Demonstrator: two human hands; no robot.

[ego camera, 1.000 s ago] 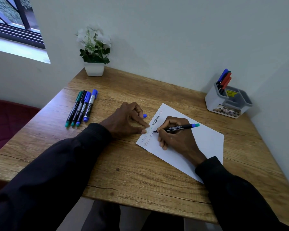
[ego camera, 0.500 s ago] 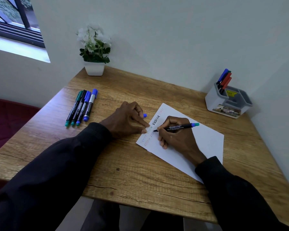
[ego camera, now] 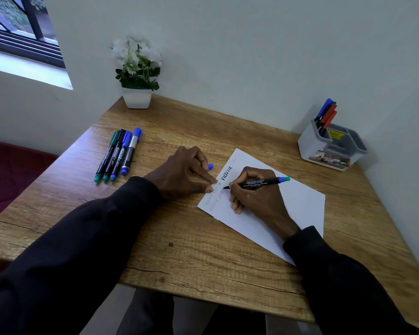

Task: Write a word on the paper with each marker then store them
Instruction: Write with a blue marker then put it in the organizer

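Black-barrelled marker (ego camera: 259, 183) with a blue-and-teal end sits mid-frame, pinched by the right hand (ego camera: 257, 197), tip on the white paper sheet (ego camera: 295, 201), mid-word. Left hand (ego camera: 184, 172) steadies the sheet's edge, apparently curling round a small blue cap (ego camera: 210, 166). Next probably: finish, recap, store it.

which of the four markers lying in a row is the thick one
The rightmost marker of the row, with a blue cap and a silver band around its body; the other three are slim.
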